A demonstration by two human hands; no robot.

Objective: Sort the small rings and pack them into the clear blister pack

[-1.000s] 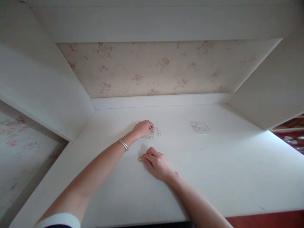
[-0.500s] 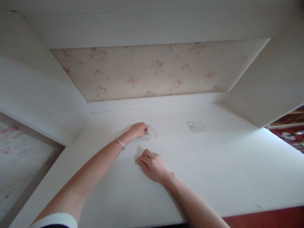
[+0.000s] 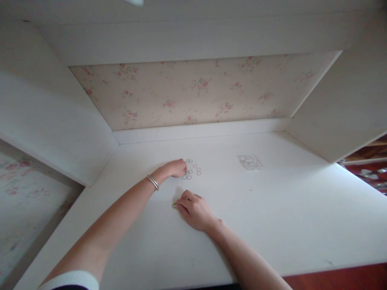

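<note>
Several small metal rings [image 3: 193, 169] lie loose on the white tabletop [image 3: 272, 217] near its middle. My left hand [image 3: 175, 168], a silver bangle [image 3: 152, 182] on its wrist, reaches to the left edge of that group with fingers curled in a pinch at the rings; what it grips is too small to make out. Nearer me, my right hand [image 3: 195, 209] rests on the table, fingers bent and pressed on a small yellowish ring or stack of rings [image 3: 174, 205] at its fingertips.
A small clear plastic bag [image 3: 249, 161] lies flat on the table to the right of the rings. White side panels and a flowered back wall [image 3: 193, 92] close in the desk. Dark red floor shows beyond the front and right edges.
My left hand has drawn back slightly to the left edge of the ring group. My right hand has stayed on the yellowish ring. The camera has shifted a little.
</note>
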